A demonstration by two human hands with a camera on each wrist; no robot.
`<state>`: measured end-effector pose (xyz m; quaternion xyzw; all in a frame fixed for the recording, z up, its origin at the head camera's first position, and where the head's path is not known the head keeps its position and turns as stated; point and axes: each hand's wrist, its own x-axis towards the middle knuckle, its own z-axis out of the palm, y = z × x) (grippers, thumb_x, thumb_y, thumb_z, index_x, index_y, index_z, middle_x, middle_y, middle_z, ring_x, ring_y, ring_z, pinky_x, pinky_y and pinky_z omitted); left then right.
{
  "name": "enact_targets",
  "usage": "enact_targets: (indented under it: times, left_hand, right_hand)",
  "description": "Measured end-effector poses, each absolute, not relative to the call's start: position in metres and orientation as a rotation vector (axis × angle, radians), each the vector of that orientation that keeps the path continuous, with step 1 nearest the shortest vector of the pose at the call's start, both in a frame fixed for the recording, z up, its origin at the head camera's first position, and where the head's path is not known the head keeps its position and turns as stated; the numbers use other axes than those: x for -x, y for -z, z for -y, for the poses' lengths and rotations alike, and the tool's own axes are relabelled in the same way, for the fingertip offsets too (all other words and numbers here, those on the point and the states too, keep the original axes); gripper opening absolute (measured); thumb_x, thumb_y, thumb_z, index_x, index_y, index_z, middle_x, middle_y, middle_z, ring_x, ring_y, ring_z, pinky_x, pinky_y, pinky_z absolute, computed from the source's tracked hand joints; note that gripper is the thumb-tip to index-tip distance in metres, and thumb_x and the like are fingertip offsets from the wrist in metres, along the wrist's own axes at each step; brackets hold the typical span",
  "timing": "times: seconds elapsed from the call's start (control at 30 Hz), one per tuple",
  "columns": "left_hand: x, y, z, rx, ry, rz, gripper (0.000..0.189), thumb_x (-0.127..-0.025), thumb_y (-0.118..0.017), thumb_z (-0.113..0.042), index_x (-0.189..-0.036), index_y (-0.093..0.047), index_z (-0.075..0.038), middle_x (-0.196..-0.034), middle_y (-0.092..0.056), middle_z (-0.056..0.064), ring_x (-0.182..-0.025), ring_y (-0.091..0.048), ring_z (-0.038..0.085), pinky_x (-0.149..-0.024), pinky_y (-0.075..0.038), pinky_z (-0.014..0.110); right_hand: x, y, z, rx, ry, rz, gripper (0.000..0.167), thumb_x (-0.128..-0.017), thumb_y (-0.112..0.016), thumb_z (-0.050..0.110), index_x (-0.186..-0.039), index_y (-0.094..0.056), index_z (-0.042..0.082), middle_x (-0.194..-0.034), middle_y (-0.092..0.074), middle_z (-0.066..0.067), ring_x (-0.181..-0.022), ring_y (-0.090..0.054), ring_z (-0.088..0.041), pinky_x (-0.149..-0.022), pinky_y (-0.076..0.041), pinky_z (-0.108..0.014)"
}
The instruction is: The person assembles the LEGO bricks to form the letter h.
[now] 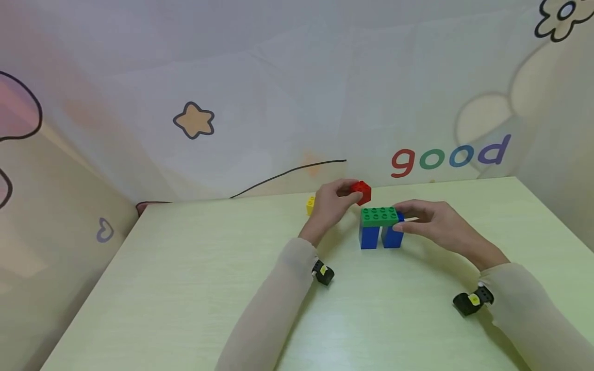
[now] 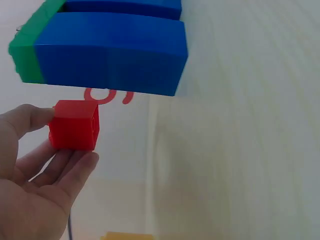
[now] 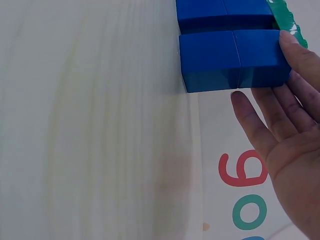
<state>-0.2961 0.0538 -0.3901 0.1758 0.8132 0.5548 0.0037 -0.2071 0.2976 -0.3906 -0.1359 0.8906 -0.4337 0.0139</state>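
Red brick (image 1: 363, 194): counted one; held off the surface (image 1: 185, 283) near the far edge, apart from the rest.
Left hand (image 1: 330, 202): opened only to red brick's width, pinching it between thumb and fingers.
Blue columns (image 1: 369, 238): counted two; stood upright on the surface, narrowly spaced, seamed at mid-height.
Green brick (image 1: 379, 217): counted one, eight-studded; lay across both columns, stopping slightly short of right column's outer side.
Right hand (image 1: 431, 221): opened to right column's width, gripping it near the top.
Yellow brick (image 1: 310, 205): counted one; sat near the far edge, partly hidden by left hand.
Wrist cameras (image 1: 323, 273): counted two, black.
Open room: reached widest toward left edge.
Backdrop (image 1: 278, 118): rose along far edge; read "good" in red, green, blue, purple.
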Motion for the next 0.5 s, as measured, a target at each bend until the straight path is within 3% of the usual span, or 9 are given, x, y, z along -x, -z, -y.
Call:
enact_targets:
  times: [0.33,0.5]
  left_hand:
    - [0.279,0.369,-0.042,-0.783,-1.694,-2.487,0.037,-0.104,-0.073,-0.017,-0.140,-0.069,-0.010,-0.123,-0.074,0.005,-0.114,-0.069,0.019,-0.088,-0.059,0.025]
    - [0.275,0.360,-0.032,-0.943,-1.672,-2.490,0.037,-0.104,-0.071,-0.014,-0.141,-0.068,-0.007,-0.127,-0.069,0.007,-0.114,-0.068,0.019,-0.094,-0.057,0.024]
  right_hand:
    - [0.207,0.391,-0.299,0.409,1.359,-2.762,0.057,-0.102,-0.074,0.033,-0.149,-0.059,0.004,-0.143,-0.063,-0.021,-0.132,-0.059,-0.046,-0.104,-0.052,-0.062]
    - [0.208,0.391,-0.299,0.398,1.345,-2.772,0.058,-0.102,-0.074,0.035,-0.149,-0.059,0.004,-0.142,-0.064,-0.020,-0.132,-0.059,-0.046,-0.104,-0.051,-0.062]
